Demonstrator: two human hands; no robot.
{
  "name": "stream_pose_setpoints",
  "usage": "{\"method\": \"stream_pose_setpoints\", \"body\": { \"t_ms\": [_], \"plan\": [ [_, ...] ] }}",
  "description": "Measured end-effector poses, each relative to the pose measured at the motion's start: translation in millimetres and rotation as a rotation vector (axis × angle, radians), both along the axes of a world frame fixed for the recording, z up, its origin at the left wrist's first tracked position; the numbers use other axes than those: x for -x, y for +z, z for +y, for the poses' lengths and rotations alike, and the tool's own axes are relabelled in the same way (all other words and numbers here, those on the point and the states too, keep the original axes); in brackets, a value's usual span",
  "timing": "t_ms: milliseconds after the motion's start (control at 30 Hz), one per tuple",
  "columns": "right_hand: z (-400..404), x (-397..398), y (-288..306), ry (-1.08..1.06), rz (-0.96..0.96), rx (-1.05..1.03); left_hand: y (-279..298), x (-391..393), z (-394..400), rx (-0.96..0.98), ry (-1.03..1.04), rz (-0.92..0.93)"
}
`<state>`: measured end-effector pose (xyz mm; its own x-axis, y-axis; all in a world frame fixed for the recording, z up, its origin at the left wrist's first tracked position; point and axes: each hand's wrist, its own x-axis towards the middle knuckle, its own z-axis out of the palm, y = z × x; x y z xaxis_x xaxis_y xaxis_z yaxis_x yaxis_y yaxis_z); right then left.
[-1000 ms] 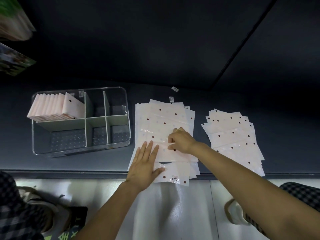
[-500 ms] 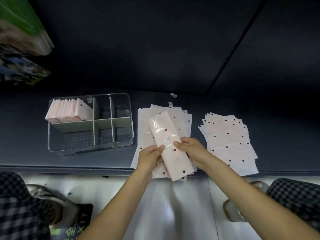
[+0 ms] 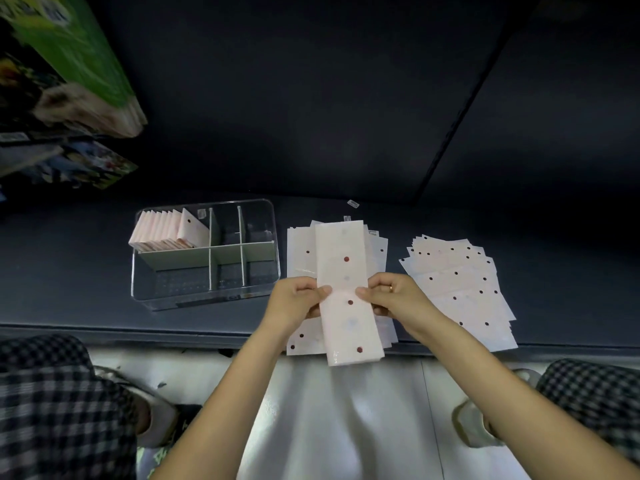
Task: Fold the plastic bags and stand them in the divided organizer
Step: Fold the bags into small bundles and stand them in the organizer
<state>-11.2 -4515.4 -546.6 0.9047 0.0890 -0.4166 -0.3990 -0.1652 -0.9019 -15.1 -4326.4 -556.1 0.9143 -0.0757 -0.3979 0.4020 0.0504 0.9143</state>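
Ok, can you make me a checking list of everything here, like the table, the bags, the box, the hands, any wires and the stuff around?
Surface: dark shelf top, holding the organizer and two bag piles.
Job's things: clear divided organizer; folded bags stand in its far-left compartment, the other compartments look empty. Long folded bag strip is held above the middle pile of flat bags. A second, fanned pile lies to the right.
Clutter: two small labels behind the middle pile.
Grippers: left hand and right hand pinch the strip's edges.
Cables: nothing seen.
Surroundings: colourful packages upper left, checked clothing, pale floor.
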Motion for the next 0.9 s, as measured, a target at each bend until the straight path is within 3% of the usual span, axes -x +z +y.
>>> {"method": "stream_pose_setpoints", "body": {
  "t_ms": [367,533,667,900],
  "plan": [
    [-2.5,2.5,10.9,-0.04,-0.038,-0.323,11.1,-3.6,18.5,0.276,-0.102,-0.018],
    [-0.7,3.4,9.7,-0.026,-0.118,-0.287,14.0,-5.2,18.2,0.269,-0.117,-0.031],
    [-0.6,3.0,9.4,-0.038,-0.183,-0.196,13.2,-6.7,12.6,0.296,-0.045,0.084],
    [-3.7,0.6,4.9,-0.006,-0.215,-0.088,5.8,-1.9,-3.5,0.115,0.075,0.085]
  ]
}}
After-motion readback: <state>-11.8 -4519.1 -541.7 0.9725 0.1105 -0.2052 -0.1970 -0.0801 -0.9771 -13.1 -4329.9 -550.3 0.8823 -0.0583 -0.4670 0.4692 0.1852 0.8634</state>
